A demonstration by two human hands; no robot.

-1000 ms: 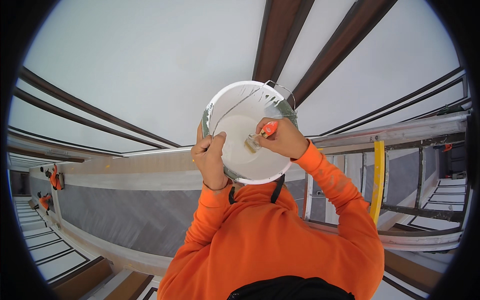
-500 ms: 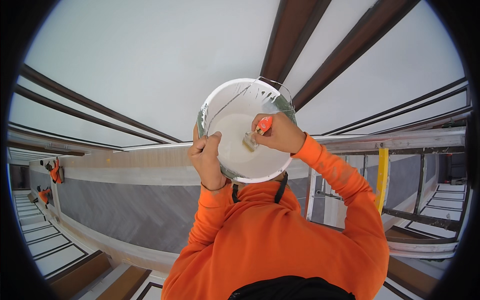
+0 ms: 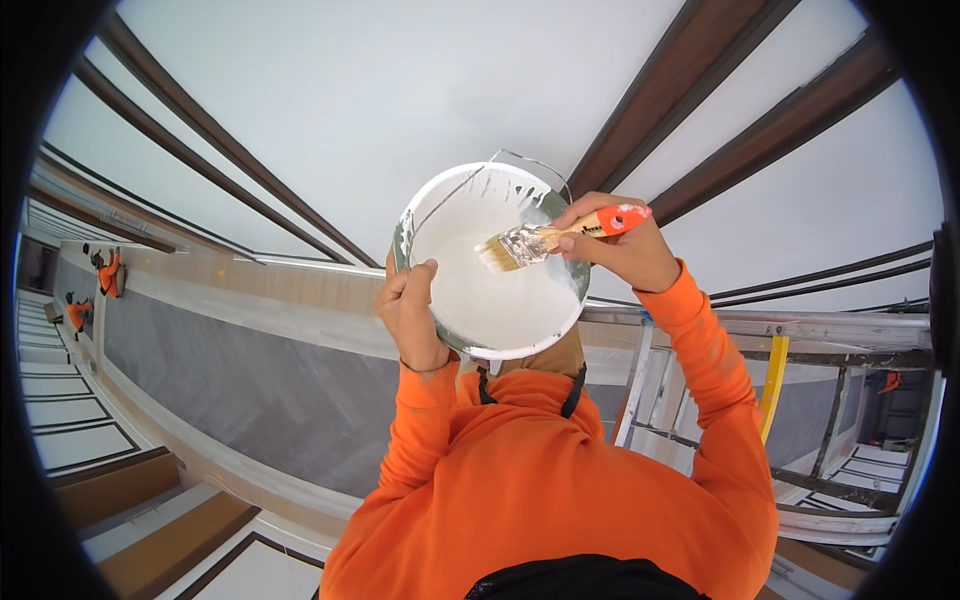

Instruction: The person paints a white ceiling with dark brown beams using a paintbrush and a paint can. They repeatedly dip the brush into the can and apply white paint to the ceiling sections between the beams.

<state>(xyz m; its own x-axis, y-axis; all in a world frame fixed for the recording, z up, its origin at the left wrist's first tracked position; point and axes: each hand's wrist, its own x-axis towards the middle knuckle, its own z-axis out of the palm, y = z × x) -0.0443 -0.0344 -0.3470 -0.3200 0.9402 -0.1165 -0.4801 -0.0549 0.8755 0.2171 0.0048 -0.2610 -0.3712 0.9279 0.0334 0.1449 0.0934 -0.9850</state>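
My left hand is closed on the left rim of a round paint bucket, its thumb over the edge. White paint lies inside, with drips and smears on the wall, and a thin wire handle stands up over the far side. Between the fingers and thumb of my right hand is a paintbrush with a wooden, red-ended handle. Its metal band is smeared white. The bristles, wet with white at the tip, are over the bucket's opening and point left.
A white panelled wall with dark brown trim rises in front. To my right stands a metal ladder with a yellow bar. Far below left, two people in orange are near the grey floor.
My right hand has lifted the brush up and to the right from deep in the bucket, so its handle and bristles now show. My left hand still holds the rim.
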